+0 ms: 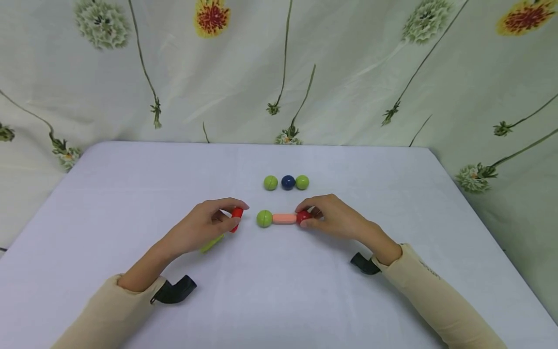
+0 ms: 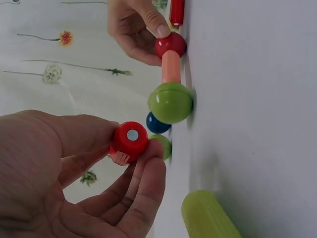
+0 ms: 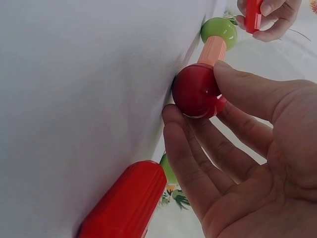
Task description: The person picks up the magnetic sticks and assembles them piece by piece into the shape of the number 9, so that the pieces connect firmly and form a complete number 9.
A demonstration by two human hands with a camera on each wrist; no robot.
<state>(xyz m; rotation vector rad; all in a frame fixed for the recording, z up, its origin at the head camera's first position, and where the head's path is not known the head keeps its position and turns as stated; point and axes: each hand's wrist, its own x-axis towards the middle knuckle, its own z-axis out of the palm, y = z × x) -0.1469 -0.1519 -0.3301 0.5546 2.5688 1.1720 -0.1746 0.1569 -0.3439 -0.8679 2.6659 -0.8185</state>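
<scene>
Starting at the lower left of the head view, I am watching my left hand [image 1: 205, 228] pinching a short red rod [image 1: 237, 216] between thumb and fingertips, its flat end with a small metal disc facing out in the left wrist view [image 2: 132, 135]. A lime-green rod [image 1: 212, 243] is lying on the table [image 1: 131, 194] under that hand, partly hidden. Moving toward the centre, a chain is resting on the table: a green ball [image 1: 264, 218], a peach rod [image 1: 284, 218] and a red ball [image 1: 302, 216], all joined in a line. My right hand [image 1: 335, 218] is gripping the red ball with thumb and curled fingers at centre right. Behind the chain, upper centre, three loose balls [image 1: 287, 182] are sitting in a row, green, blue, green. I am judging these to be magnetic pieces, so the red rod could be snapping onto the green ball at a bad angle as it nears, or dragging the chain sideways. My right hand's pressing could be rolling the red ball and breaking its joint with the peach rod. A second red rod [image 3: 126, 203] is lying just by my right palm, and a knock could be sending it rolling.
</scene>
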